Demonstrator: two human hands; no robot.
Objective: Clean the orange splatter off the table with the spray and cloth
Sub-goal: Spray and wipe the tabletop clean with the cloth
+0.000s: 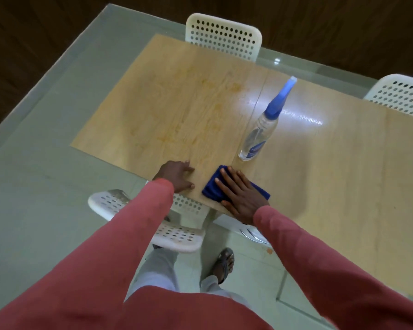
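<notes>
The table (pixel 343 186), a pale wood top, fills most of the view, and every place here is given from its near edge, where the person stands. The orange splatter (pixel 200 110) is the largest mark on it: a faint, smeared patch that begins just beyond the near edge and runs away toward the far side, its long axis lying roughly along that outward line. The spray bottle (pixel 260 129) stands upright farther in from the edge, right of the splatter and well clear of both hands, untouched. The blue cloth (pixel 211 186) lies folded flat right at the near edge, with the right hand (pixel 239 196) spread on top of it, fingers straight and pressing down rather than gripping. The left hand (pixel 177 176) rests beside it on the bare wood at the same edge, fingers loosely bent, holding nothing, apparently bracing. The splatter lies ahead of the cloth and slightly to its left, so the right hand is plainly the one to work; the likely stroke is a push away from the edge along the stain's length.
</notes>
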